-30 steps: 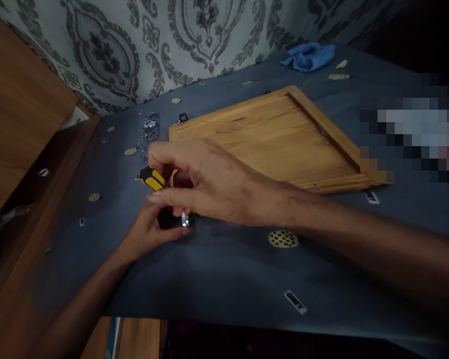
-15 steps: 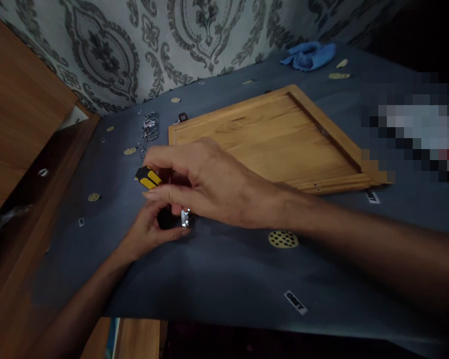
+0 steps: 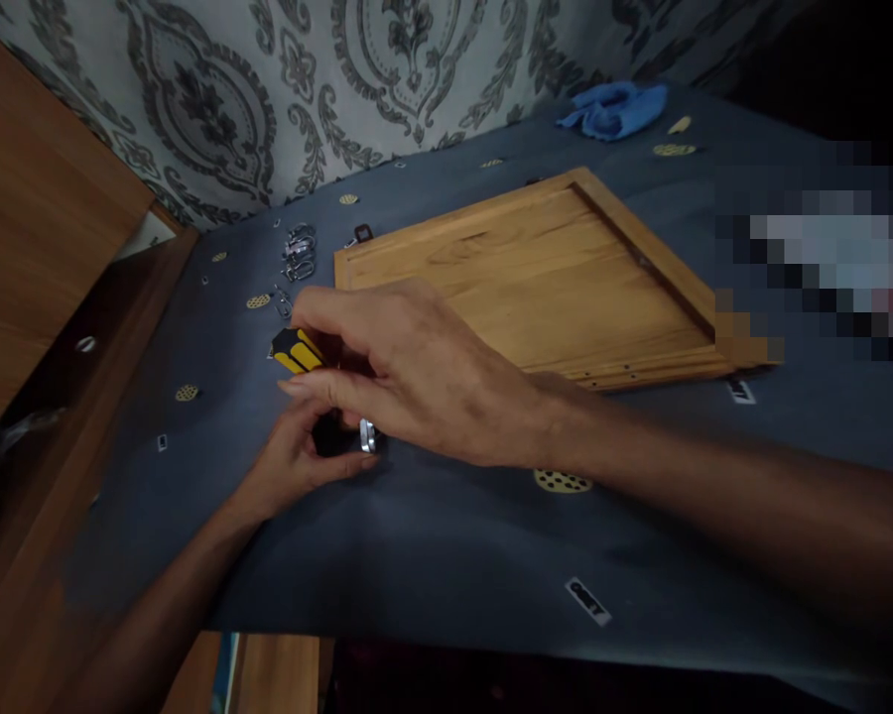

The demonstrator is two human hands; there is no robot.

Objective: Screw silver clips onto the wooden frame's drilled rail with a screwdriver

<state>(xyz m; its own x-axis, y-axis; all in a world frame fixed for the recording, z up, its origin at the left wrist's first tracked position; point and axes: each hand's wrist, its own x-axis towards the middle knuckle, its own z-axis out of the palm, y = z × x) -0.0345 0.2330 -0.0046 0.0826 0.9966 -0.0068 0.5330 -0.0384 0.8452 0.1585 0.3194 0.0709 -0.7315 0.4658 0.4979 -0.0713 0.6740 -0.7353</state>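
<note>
My right hand (image 3: 424, 377) is wrapped round a screwdriver (image 3: 298, 350), whose yellow-and-black handle end pokes out between thumb and forefinger. Its shaft is hidden by the hand. Just below, my left hand (image 3: 290, 451) pinches a small shiny metal piece (image 3: 367, 435) between thumb and fingers, partly covered by the right hand. Both hands are close together above the cloth-covered table, at the near left corner of a framed wooden panel (image 3: 536, 278). Beyond the fingers lie several shiny metal clips or rings (image 3: 299, 253), too small to name surely.
A dark patterned cloth (image 3: 432, 575) covers the table. At the back lies a crumpled blue cloth (image 3: 614, 111). A small brown part (image 3: 361, 234) sits by the panel's far left edge. Wooden furniture (image 3: 45, 228) borders the left side, and a patterned curtain (image 3: 305, 89) hangs behind.
My right hand has turned slightly and its wrist has dropped a little; the screwdriver handle has shifted slightly right. My left hand and the wooden panel have stayed in place.
</note>
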